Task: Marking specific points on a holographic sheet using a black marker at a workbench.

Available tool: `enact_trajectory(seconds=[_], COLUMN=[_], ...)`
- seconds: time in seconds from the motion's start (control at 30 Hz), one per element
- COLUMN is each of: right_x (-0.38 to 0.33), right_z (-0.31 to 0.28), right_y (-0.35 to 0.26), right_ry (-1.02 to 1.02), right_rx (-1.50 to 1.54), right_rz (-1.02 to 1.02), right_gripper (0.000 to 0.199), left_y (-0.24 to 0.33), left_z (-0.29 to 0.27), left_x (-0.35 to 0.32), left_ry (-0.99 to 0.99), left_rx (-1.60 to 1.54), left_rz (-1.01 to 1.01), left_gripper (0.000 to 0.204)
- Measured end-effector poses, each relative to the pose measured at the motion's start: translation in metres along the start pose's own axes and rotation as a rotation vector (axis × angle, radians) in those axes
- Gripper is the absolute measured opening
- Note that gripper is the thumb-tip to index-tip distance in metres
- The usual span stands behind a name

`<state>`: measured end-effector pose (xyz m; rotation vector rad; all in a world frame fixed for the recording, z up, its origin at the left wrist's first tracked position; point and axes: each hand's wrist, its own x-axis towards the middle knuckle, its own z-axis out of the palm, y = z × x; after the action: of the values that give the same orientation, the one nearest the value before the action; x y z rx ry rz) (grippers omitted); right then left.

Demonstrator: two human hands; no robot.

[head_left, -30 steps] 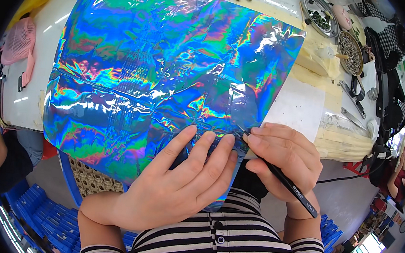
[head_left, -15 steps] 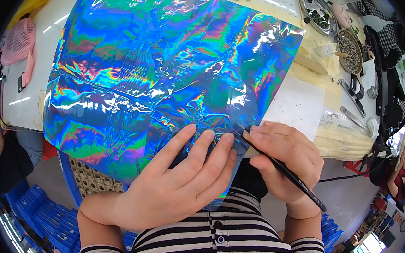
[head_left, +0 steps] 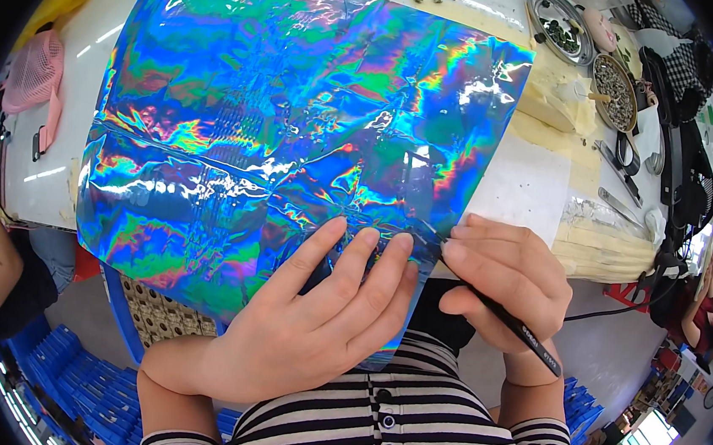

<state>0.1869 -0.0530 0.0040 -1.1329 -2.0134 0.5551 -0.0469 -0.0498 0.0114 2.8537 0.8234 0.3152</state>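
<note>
Just under both hands [head_left: 417,304]: iridescent foil sheet [head_left: 280,131], pen [head_left: 509,321].

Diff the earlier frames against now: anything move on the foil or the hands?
Little changed. The right hand shifted the black pen slightly: its rear end swung a bit outward to the right, tip still at the foil sheet's near edge. The left hand stayed flat on the sheet, fingers spread. The sheet and the table items did not move.

My white worktable [head_left: 54,188], brightly lit. Grey floor [head_left: 607,363] beneath. Blue crates [head_left: 80,376] lower left. Metal trays [head_left: 614,92] on table, upper right.
</note>
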Motion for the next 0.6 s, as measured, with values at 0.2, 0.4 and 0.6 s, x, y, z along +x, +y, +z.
enact_trajectory(seconds=[0.2, 0.4, 0.6], right_x=[-0.0052, -0.0032, -0.004], right_z=[0.0054, 0.0051, 0.0055], right_y=[0.0024, 0.001, 0.0007], right_ry=[-0.017, -0.028, -0.029], right_rx=[-0.095, -0.085, -0.088], right_rz=[-0.07, -0.052, -0.044], right_gripper=[0.034, 0.036, 0.035], left_y=[-0.0002, -0.0002, -0.0002], left_z=[0.0009, 0.0008, 0.0007], left_x=[-0.0008, -0.0003, -0.0006], left_ry=[-0.006, -0.004, -0.003], left_rx=[-0.008, -0.012, -0.007], left_rz=[0.001, 0.0, 0.004], left_gripper=[0.039, 0.038, 0.038])
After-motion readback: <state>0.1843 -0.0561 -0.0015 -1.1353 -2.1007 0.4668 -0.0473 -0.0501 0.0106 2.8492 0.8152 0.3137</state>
